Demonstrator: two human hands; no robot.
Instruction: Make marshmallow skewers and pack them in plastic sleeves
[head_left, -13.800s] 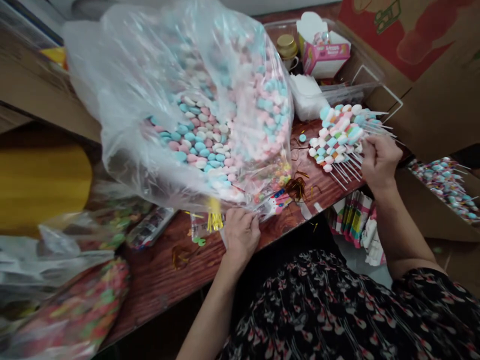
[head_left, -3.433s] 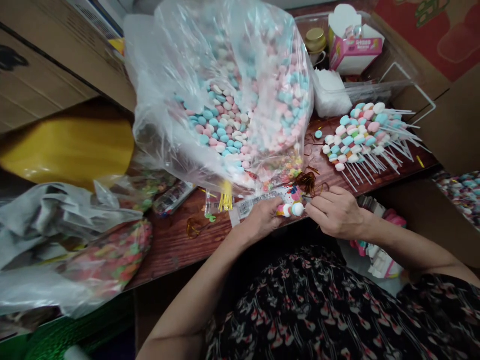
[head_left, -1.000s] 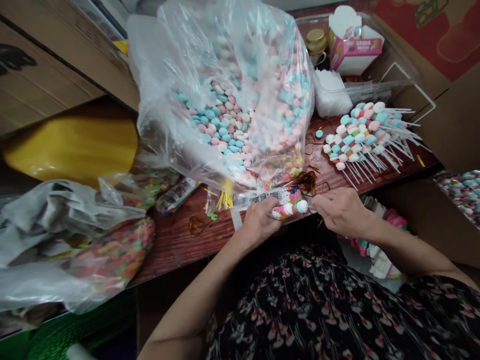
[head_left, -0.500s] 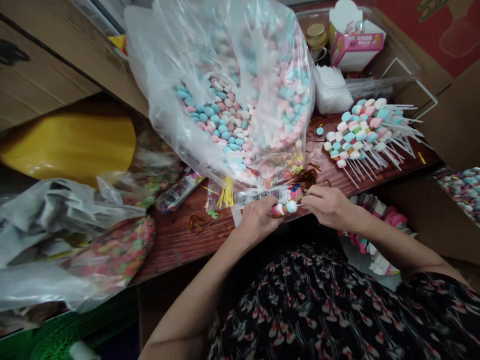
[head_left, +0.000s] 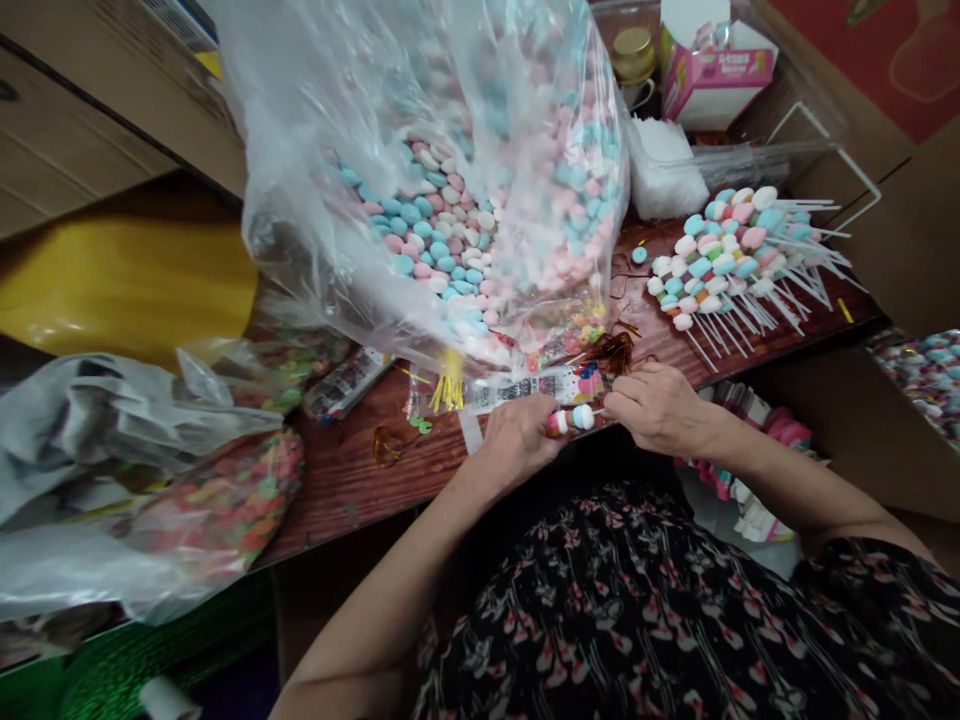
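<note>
Between my hands, at the table's front edge, is a candy skewer (head_left: 576, 418) with white, blue and pink pieces on a white stick. My left hand (head_left: 521, 438) is closed on its left end, the fingertips partly hidden. My right hand (head_left: 652, 408) pinches at the stick's right end, most of which its fingers cover. Just behind the hands lies a printed clear wrapper packet (head_left: 536, 387), with yellow twist ties (head_left: 449, 385) to its left and brown-gold ties (head_left: 611, 350) by my right hand. A big clear bag of pastel candies (head_left: 450, 220) stands beyond.
Finished candy skewers (head_left: 720, 260) are heaped on the right. Behind them sit a plastic bin (head_left: 795, 150), a pink box (head_left: 720, 75) and a gold-lidded jar (head_left: 634, 52). Gummy candy bags (head_left: 225, 500) and a yellow sheet (head_left: 127, 285) occupy the left. Cardboard boxes (head_left: 97, 110) border the table.
My view has shifted slightly, so the bag and the things on the left appear farther left. Both hands keep their grip on the skewer, with only a slight shift of the right fingers.
</note>
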